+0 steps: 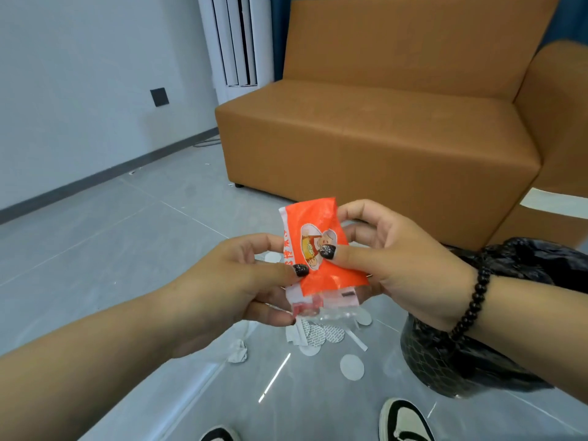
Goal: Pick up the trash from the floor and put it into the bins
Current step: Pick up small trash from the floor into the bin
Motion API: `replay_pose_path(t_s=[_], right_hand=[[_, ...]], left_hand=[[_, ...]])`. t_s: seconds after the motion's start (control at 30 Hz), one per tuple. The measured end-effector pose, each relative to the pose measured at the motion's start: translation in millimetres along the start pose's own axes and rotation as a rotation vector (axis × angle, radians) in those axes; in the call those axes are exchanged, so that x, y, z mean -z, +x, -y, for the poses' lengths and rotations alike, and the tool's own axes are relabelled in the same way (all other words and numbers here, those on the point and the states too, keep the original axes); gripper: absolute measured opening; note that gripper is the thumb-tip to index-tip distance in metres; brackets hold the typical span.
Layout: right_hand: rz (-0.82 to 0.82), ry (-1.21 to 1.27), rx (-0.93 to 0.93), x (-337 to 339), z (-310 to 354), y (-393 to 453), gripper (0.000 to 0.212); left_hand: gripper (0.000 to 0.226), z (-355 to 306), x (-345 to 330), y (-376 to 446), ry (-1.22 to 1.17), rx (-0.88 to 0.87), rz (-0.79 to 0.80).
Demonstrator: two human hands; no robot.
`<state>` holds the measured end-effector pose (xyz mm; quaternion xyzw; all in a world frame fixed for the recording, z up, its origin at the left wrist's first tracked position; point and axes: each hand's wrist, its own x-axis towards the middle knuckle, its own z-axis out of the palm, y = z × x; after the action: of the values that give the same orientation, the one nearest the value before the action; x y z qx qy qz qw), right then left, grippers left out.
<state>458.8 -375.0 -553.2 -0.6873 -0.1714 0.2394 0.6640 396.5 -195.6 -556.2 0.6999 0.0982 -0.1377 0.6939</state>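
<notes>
While both hands are up in front of me, I have the orange snack wrapper [321, 246] pinched between them, well above the floor: the left hand [241, 281] has its thumb pressed on the wrapper's left edge with fingers curled behind, and the right hand [397, 265] has its thumb on the printed face with fingers wrapped round the back. Holding it from both sides like this keeps the thin, slippery film flat and under control, and I judge it also lets me fold or crumple it before it goes in. The bin [471, 351], lined with a black bag, stands just to the right below my right wrist, so the drop looks short. More trash still lies on the floor [95, 249] under my hands: white paper discs [351, 367] and crumpled scraps [238, 351]. Much of that litter is hidden behind the wrapper and my hands, so I cannot count it. The bin's mouth is cut off by my right forearm, and I see only one bin. The wrapper's clear lower end is hard to read.
</notes>
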Motion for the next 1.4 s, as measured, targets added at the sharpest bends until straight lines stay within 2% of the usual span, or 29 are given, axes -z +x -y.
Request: replay_pose_path(t_s=[0.1,0.3,0.43,0.5,0.57,0.63,0.77,0.9,1.0,1.1,1.17,1.3,1.4], right_hand=[[0.096,0.094,-0.008,2,1,-1,0.042],[0.112,0.101,-0.016,5,-1,2,0.037],[0.05,0.073,-0.027,6,-6,5,0.04],[0.026,-0.017,-0.013,7,-8,6,0.043],[0.014,-0.095,0.004,7,-10,6,0.043],[0.003,-0.099,0.0,9,-12,6,0.038],[0.004,-0.038,-0.059,11,-17,5,0.016],[0.024,0.07,-0.175,17,-31,8,0.037],[0.013,-0.003,-0.239,26,-41,11,0.031],[-0.087,-0.135,-0.248,48,-53,20,0.023],[-0.23,-0.271,-0.259,76,-68,26,0.02],[-0.592,-0.709,-0.315,144,-102,28,0.018],[-0.762,-0.846,-0.43,189,-118,18,0.016]], left_hand=[[0.018,1,3,2,-0.017,0.024,-0.004],[0.017,3,4,7,-0.078,0.053,0.018],[0.037,2,6,8,-0.217,0.103,0.028],[0.045,2,8,9,-0.247,0.119,0.048],[0.048,4,7,9,-0.172,0.114,0.057],[0.041,6,4,8,-0.05,0.084,0.046],[0.035,10,0,10,0.017,0.053,-0.047],[0.027,16,-6,13,0.063,0.055,-0.105],[0.027,24,-14,16,0.107,0.087,-0.095],[0.027,29,-18,17,0.126,0.14,-0.081],[0.026,31,-17,19,0.141,0.162,-0.079],[0.026,35,-14,20,0.196,0.189,-0.08],[0.026,38,-15,22,0.218,0.207,-0.078]])
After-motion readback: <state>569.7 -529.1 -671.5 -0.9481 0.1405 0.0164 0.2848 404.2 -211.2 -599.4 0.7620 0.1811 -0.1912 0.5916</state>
